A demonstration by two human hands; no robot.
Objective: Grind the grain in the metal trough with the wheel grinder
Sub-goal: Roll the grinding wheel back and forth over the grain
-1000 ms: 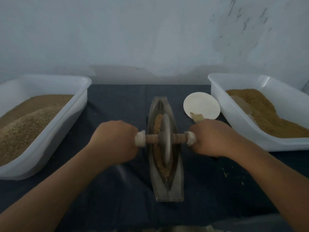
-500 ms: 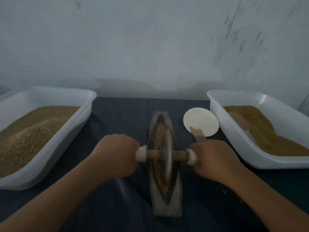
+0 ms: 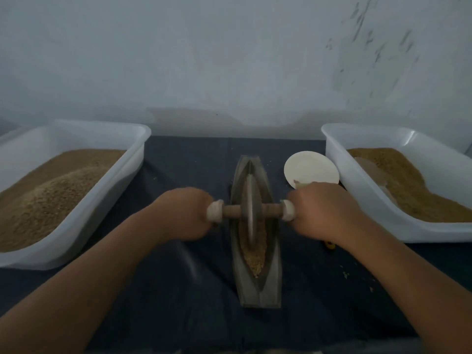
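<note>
Long metal trough [image 3: 255, 284] holding grain [image 3: 255, 256], wheel grinder [image 3: 251, 210] upright in it, left hand [image 3: 182, 213] and right hand [image 3: 324, 210], fingers curled round its handle (white-wrapped ends)

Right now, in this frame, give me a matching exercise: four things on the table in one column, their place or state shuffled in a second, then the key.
Things:
1. wheel grinder
2. white plate
3. left tub
4. metal trough

Place or state:
a. lies on the dark cloth, grain inside
b. gripped by the left hand and the right hand
c. beside the right tub
d. filled high, at the far left

Pairs: 1-b, 2-c, 3-d, 4-a
</note>
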